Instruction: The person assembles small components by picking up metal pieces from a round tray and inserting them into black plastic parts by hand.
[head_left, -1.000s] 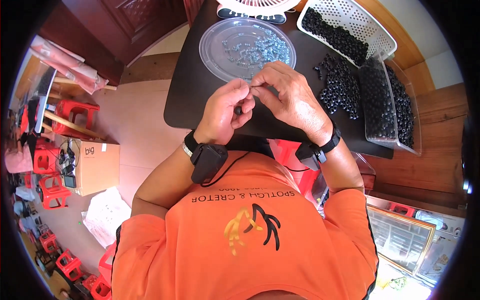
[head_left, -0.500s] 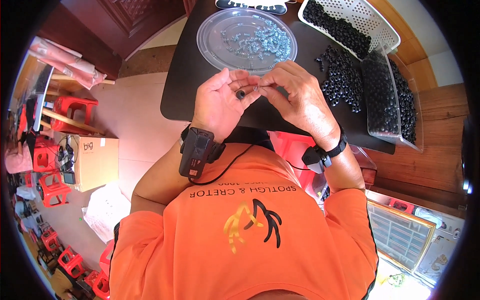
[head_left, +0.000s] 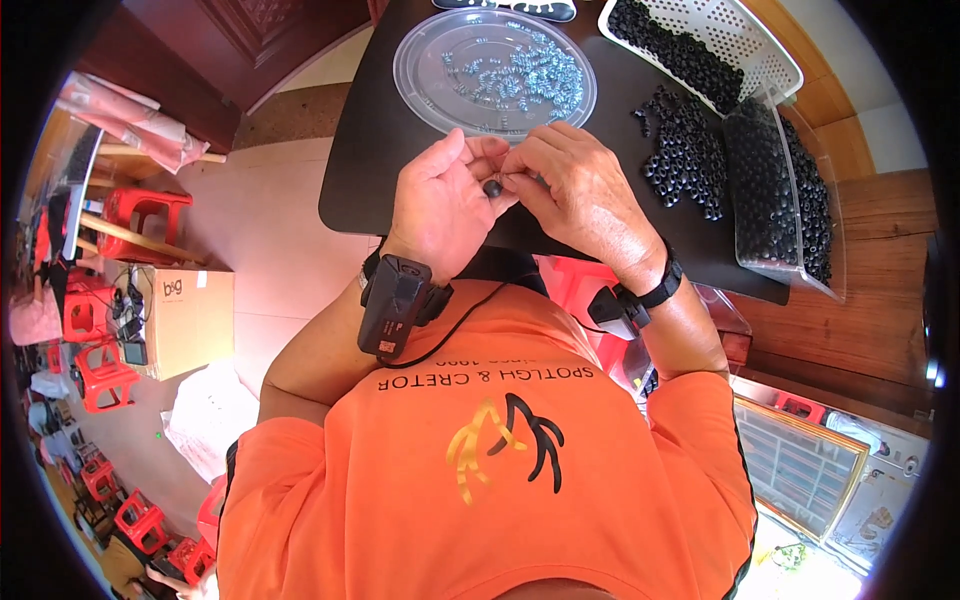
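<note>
A: Item one, the hands?

B: Left hand [head_left: 435,205]: palm turned up, fingers curled, grasping one black piece [head_left: 492,188] near the fingertips. Right hand [head_left: 585,180]: thumb and forefinger pinched together, just beside that piece; anything between them is too small to tell.

A: Location of both?

B: Over the near edge of the dark surface [head_left: 362,165], on the near side of a clear lid [head_left: 425,97].

A: Stock on the lid?

B: Coils [head_left: 553,82], small, bluish, loose; thickest toward the right, sparser at left.

A: Other stock?

B: Loose pieces [head_left: 685,165], black, one spread, right of the hands. Further black lots: one in a white basket [head_left: 772,62], perforated, at far right; one in a clear bin [head_left: 791,195], beside the spread.

A: Progress?

B: One piece in hand, judged under way, not finished. Finished count: cannot be told; the spread may be worked or unworked. Remaining, by judgement: many coils, none on the lid visibly joined to a black piece.
</note>
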